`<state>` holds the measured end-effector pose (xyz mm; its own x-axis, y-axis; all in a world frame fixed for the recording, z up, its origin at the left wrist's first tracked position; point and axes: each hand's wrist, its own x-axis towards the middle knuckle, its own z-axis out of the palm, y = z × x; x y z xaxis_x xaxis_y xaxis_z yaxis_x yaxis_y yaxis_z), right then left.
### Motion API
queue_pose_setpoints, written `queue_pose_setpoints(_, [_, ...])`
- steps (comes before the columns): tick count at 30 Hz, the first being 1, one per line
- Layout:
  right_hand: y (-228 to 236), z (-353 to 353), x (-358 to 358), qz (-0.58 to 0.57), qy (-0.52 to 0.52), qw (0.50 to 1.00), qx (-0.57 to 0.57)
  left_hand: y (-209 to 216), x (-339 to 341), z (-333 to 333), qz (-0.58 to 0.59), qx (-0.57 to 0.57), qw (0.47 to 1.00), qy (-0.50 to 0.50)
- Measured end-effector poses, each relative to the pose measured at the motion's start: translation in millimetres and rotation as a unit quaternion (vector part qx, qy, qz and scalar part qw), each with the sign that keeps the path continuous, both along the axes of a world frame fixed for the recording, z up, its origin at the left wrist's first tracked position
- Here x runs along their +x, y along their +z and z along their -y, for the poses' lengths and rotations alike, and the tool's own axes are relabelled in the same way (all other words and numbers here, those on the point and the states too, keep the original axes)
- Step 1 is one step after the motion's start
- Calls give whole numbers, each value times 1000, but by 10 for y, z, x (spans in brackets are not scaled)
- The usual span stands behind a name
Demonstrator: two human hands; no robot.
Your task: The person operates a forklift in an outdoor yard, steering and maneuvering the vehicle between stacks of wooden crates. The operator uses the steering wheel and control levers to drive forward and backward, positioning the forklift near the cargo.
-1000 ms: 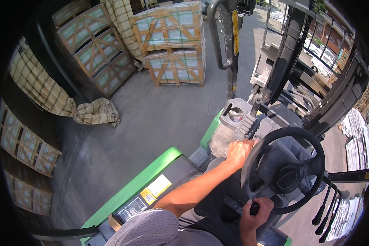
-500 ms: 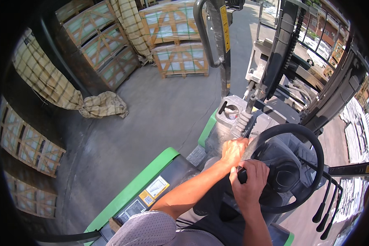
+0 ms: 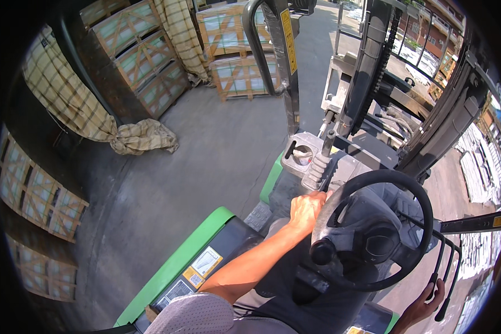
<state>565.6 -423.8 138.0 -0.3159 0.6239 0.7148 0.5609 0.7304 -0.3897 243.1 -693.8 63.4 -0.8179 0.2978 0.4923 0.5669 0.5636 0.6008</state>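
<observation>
My left hand is closed beside the left rim of the black steering wheel, below a ribbed lever boot. Whatever its fingers grip is hidden. At the lower right, my right hand reaches among the black control levers, its fingers curved and apart. Fingertips lie close to the lever knobs; I cannot tell whether they touch. No hand covers the round knob on the wheel's left side now.
A green-edged forklift body lies to my left, with the mast ahead on the right. Wooden crates stand beyond the concrete floor. A checked curtain hangs at the left, its bunched end on the floor.
My right hand has let go of the wheel's knob and moved right to the levers. The wheel's knob is uncovered. My left hand keeps its place by the wheel. The view has shifted slightly.
</observation>
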Motion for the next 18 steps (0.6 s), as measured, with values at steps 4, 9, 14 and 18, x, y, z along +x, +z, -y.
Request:
queue_pose_setpoints(4, [-187,274,217,-57,-11,992,-111,52,173,343,10,-31,999,-15])
queue_pose_setpoints(9, [58,274,273,-140,75,973,-169,210,433,541,39,-48,998,-6])
queue_pose_setpoints(14, [478,175,209,-172,105,965,-165,249,677,621,20,-21,999,15])
queue_pose_setpoints(18, [832,322,135,-172,84,966,-175,290,822,812,-29,-16,999,27])
